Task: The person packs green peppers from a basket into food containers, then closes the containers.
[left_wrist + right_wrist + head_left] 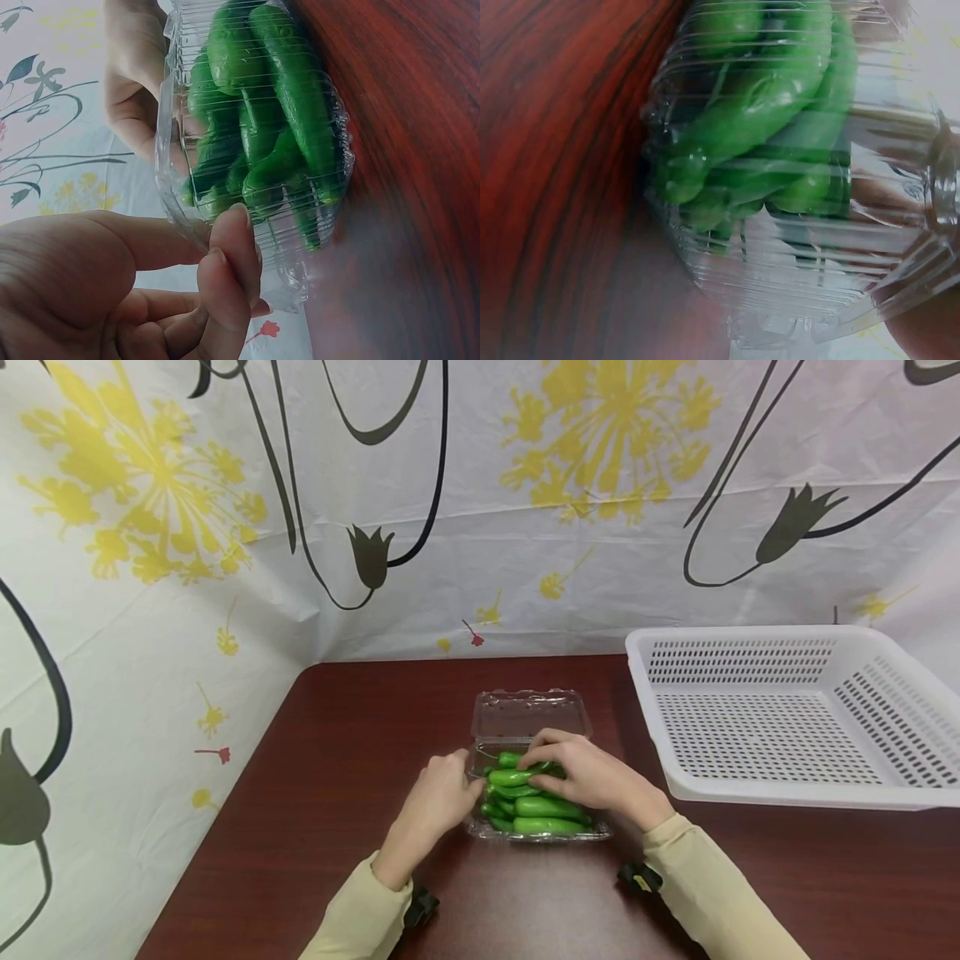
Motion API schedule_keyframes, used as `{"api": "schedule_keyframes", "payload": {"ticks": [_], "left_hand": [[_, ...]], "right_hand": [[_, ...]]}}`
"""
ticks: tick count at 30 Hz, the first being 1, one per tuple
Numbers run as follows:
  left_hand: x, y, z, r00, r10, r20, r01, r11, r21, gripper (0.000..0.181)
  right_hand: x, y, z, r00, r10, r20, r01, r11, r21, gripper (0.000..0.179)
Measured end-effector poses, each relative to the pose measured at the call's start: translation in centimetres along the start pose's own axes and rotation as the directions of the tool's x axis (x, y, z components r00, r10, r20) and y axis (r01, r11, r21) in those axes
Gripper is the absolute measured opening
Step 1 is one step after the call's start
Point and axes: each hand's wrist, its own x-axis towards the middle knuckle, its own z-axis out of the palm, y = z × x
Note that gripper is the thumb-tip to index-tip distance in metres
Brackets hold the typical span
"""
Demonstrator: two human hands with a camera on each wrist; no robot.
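Green chili peppers (551, 827) lie piled in a clear plastic clamshell box (540, 838) on the table. Its lid (528, 714) is folded back, away from me. At the box's left side, my left hand (442, 793) pinches the rim between thumb and fingers; the left wrist view shows the fingertips (236, 225) against the clear wall. Reaching in from the right, my right hand (581, 768) has curled fingers and thumb around a pepper (510, 777) on top of the pile. In the right wrist view, the ribbed wall blurs peppers (757, 112) and the right fingers.
A white perforated plastic basket (738, 789) stands to the right of the box. The dark red-brown table (360, 735) extends around the box. A patterned white cloth (465, 568) hangs behind the table and along its left side.
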Motion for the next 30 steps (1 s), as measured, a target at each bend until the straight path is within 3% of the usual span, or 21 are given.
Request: {"api": "schedule_keyframes", "payload": {"ticks": [6, 17, 30], "left_hand": [[0.0, -0.03, -0.07, 1.0, 0.002, -0.002, -0.002, 1.0, -0.007, 0.031], [-0.02, -0.03, -0.19, 1.0, 0.005, 0.018, -0.005, 1.0, -0.017, 0.037], [-0.07, 0.07, -0.12, 1.0, 0.0, 0.018, 0.001, 1.0, -0.011, 0.039]], "right_hand": [[0.05, 0.07, 0.03, 1.0, -0.001, -0.015, 0.001, 1.0, -0.012, 0.02], [0.08, -0.5, 0.39, 0.996, -0.042, -0.075, 0.026, 0.979, -0.2, 0.017], [-0.09, -0.7, -0.3, 0.991, 0.041, -0.129, -0.075, 0.959, -0.273, 0.015]]}}
